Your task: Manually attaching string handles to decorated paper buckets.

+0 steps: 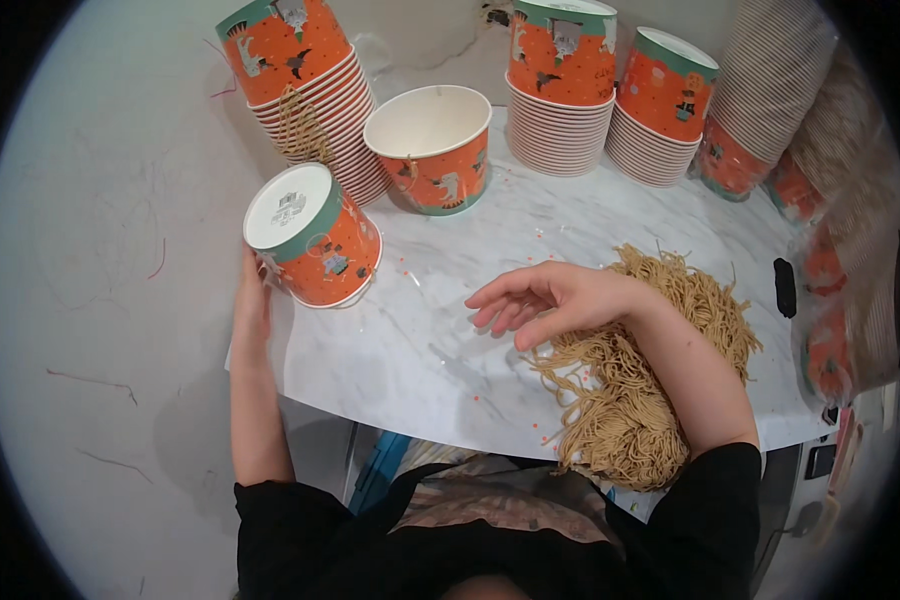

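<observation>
An orange and green paper tub (332, 255) is upside down at the left, its white base turned up and tilted. My left hand (253, 285) is against its left side, with the fingers mostly hidden behind it. Over the middle of the marbled white table (420, 350), my right hand (535, 300) is open and holds nothing, its fingers loosely stretched and slightly curled. Below my right forearm lies a big heap of tan, yarn-like strands (630, 430). An upright paper tub (440, 170) stands farther back, its mouth facing up.
Behind the held tub rises a tall stack of nested tubs (315, 120) with tan strands hanging on it. Two more stacks, a taller one (562, 110) and a shorter one (662, 110), stand at the back. Plastic-wrapped stacks (770, 90) line the right side. A wall (100, 300) is at the left.
</observation>
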The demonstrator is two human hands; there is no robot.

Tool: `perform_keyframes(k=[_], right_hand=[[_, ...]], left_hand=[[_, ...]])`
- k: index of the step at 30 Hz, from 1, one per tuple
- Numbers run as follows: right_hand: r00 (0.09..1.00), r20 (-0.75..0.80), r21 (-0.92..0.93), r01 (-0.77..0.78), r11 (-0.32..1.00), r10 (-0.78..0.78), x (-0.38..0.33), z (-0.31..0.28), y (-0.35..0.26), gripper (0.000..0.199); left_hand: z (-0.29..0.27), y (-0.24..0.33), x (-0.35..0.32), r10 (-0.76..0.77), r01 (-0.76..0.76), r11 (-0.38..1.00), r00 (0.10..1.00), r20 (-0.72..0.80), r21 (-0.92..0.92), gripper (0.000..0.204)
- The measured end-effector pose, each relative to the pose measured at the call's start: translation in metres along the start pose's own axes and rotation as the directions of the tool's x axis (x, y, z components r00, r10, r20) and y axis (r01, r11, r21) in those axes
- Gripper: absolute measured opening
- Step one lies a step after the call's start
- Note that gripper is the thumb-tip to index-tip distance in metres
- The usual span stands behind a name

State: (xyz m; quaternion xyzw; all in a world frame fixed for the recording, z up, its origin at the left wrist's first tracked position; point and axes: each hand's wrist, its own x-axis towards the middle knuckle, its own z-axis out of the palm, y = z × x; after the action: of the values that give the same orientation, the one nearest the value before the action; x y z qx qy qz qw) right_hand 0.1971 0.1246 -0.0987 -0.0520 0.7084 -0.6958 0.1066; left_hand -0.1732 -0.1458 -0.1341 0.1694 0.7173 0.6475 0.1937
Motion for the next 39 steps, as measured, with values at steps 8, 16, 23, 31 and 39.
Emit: perform_keyframes(k=[8, 16, 23, 31, 39], right_hand=[[0.998, -0.006, -0.030, -0.067, 0.997, 0.067, 0.000, -0.005, 0.008, 0.066], [0.998, -0.013, -0.086, -0.070, 0.994, 0.069, 0.003, -0.003, 0.008, 0.060], [0.943, -0.332, -0.003, 0.023, 1.000, -0.022, 0.004, -0.022, 0.031, 0.039], [0.729, -0.609, -0.390, 0.067, 0.919, -0.312, 0.000, -0.025, 0.021, 0.095], [0.736, -0.526, -0.257, 0.340, 0.905, -0.426, 0.004, 0.003, -0.005, 0.141]], left_hand=[[0.072, 0.072, -0.067, 0.952, -0.520, 0.230, 0.297, -0.078, 0.823, 0.039], [0.199, 0.079, -0.043, 0.739, -0.704, -0.089, 0.427, 0.521, 0.704, 0.063], [0.207, 0.108, -0.054, 0.557, -0.696, 0.459, 0.709, 0.432, 0.552, 0.031], [0.153, 0.140, -0.082, 0.363, 0.184, 0.782, 0.643, 0.674, -0.596, 0.039], [0.156, 0.081, -0.053, 0.086, 0.647, 0.459, 0.650, 0.755, -0.609, 0.036]])
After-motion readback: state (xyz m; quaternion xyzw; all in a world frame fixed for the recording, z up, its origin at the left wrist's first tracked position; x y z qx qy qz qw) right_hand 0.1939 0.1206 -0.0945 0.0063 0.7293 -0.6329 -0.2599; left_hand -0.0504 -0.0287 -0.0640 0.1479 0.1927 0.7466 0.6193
